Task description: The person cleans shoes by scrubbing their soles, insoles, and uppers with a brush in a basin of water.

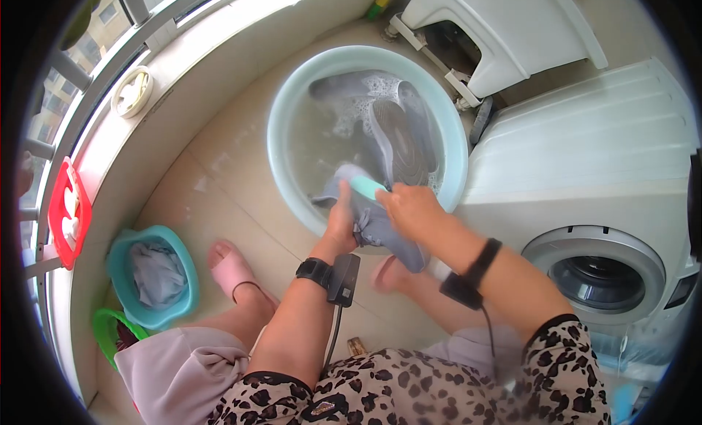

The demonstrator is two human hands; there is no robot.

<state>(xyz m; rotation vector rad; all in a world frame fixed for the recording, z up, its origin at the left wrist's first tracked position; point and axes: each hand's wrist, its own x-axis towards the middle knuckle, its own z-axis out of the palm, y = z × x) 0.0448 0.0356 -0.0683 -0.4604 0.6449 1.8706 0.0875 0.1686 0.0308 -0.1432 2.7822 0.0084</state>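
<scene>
My left hand (341,222) grips a grey lace-up shoe (380,227) over the near rim of a large pale-blue basin (280,158). A mint-green brush (367,187) is in my right hand (414,211), its head against the opening end of the shoe. White suds around the brush hide its bristles. In the basin's cloudy water lie a grey shoe with its ridged sole (396,143) facing up and more grey footwear (340,86), partly under foam.
A front-loading washing machine (585,198) stands on the right, below a white sink (504,37). At left are a teal tub (191,297) with pale cloth, a green basket (106,337) and a red soap tray (82,231). My feet in pink slippers (238,268) flank the near side.
</scene>
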